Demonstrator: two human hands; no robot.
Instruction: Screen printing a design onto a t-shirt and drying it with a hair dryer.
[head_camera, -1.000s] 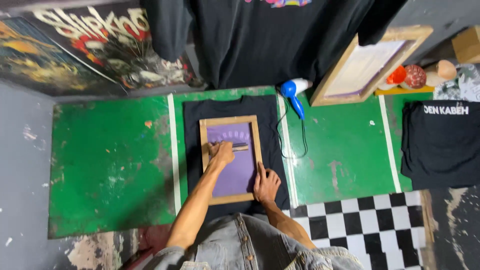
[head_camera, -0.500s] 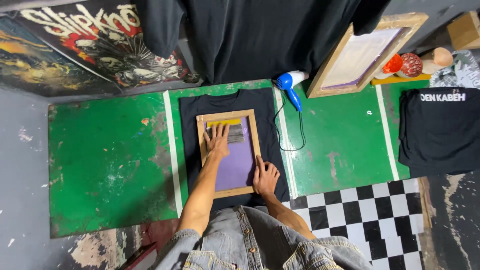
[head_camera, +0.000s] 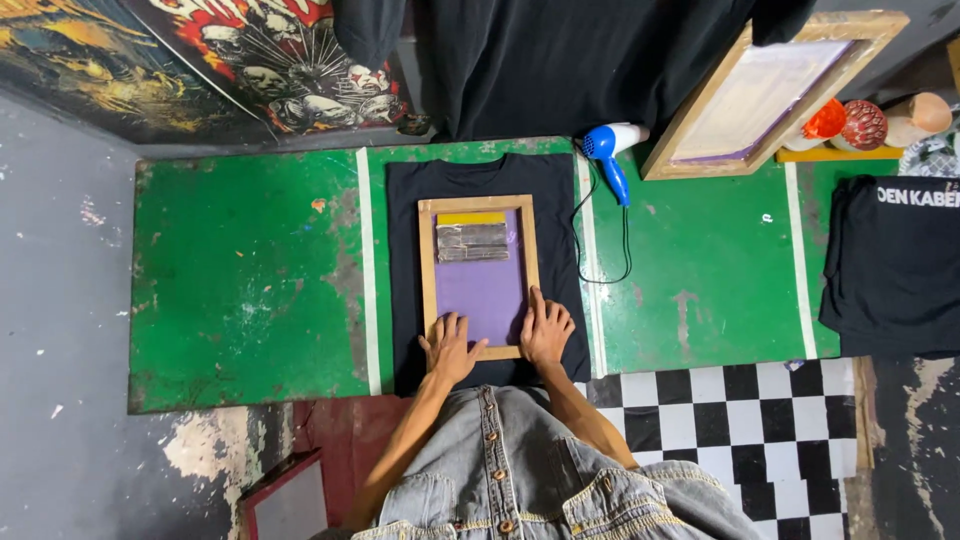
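A wooden printing screen frame (head_camera: 427, 262) with purple mesh lies on a black T-shirt (head_camera: 555, 250) spread flat on the green table (head_camera: 245, 280). A squeegee (head_camera: 473, 241) rests alone on the mesh near the frame's far end, below a yellow strip. My left hand (head_camera: 449, 346) presses on the near left corner of the frame, fingers spread. My right hand (head_camera: 546, 330) presses on the near right corner. Neither hand holds anything.
A blue and white hair dryer (head_camera: 608, 148) with its cord lies right of the shirt. A second screen frame (head_camera: 768, 95) leans at the back right. Another black shirt (head_camera: 893, 265) lies at the far right. Dark shirts (head_camera: 560, 60) hang behind.
My left hand has let go of the squeegee at the far end and come back to the frame's near left corner. The right hand stayed on the near right corner.
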